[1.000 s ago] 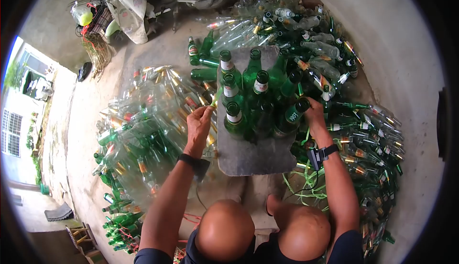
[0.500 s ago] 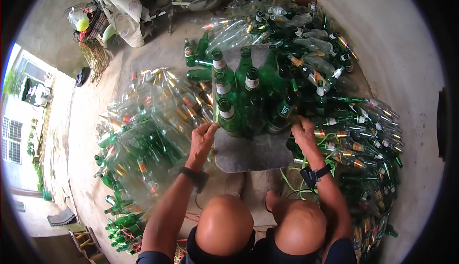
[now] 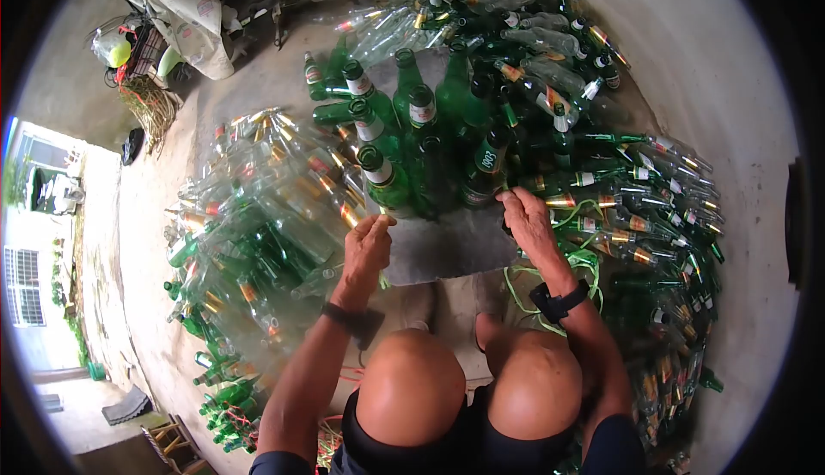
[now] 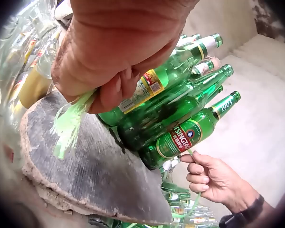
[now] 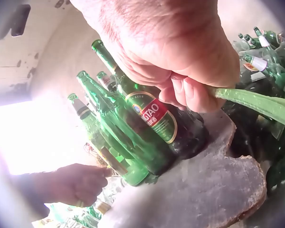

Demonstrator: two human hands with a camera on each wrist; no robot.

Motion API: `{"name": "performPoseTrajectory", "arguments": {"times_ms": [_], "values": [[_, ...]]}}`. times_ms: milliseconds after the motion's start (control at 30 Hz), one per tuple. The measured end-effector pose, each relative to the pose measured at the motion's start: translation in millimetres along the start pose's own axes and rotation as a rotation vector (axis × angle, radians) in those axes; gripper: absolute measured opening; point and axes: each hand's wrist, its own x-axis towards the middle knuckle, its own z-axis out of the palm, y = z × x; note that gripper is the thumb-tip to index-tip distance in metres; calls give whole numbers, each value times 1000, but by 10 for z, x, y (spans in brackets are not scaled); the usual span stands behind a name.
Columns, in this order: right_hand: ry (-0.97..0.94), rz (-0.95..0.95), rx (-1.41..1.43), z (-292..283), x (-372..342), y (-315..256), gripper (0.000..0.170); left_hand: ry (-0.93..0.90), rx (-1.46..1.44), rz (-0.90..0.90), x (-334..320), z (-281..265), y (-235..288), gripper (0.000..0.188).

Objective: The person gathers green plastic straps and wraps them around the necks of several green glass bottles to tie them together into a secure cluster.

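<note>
A: Where are the grouped bottles?

B: Stood upright, packed together on the grey board. Tsingtao label noted at the near right.

A: Grip?

B: At the near left, a frayed green strip is pinched between thumb and curled fingers of the left hand. At the near right, a green strap is pinched likewise by the right hand. Whether the two are one length is hidden.

A: Progress?

B: Judged partway: grouping done, ends held apart, no knot seen. The run behind the glass cannot be traced. Many loose bottles are left lying ungrouped at the right.
</note>
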Motion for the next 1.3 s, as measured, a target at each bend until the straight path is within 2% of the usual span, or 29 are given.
{"name": "performPoseTrajectory", "arguments": {"times_ms": [267,433,567,633,700,733,800,900,967,1233,1300], "values": [[63,-5,0,-68,93,16,24,-75,-131,-26,-45,-12,-108,21],[40,-23,49,-36,9,-96,25,-106,-69,-72,-98,117,-163,24],[-103,98,92,-119,-168,-216,28,-200,45,-84,-128,253,-156,28],[-172,136,72,-157,-249,-231,29,-147,82,-98,-138,382,-95,29],[-197,167,74,-192,-351,-252,30,-320,215,-82,-75,382,-110,29],[-228,190,64,-217,-398,-282,29,-318,215,-90,-53,408,-120,29],[-271,204,41,-246,-496,-303,30,-358,66,-137,-33,520,-130,28],[-321,219,74,-284,-631,-314,32,-325,95,-196,4,708,-36,28],[-331,221,62,-316,-718,-276,32,-367,102,-204,45,787,-9,29],[-421,278,89,-400,-851,-305,33,-433,-82,-232,170,1091,-273,30],[-542,287,93,-365,-836,-212,38,-451,-83,-227,156,1193,-333,31]]}}
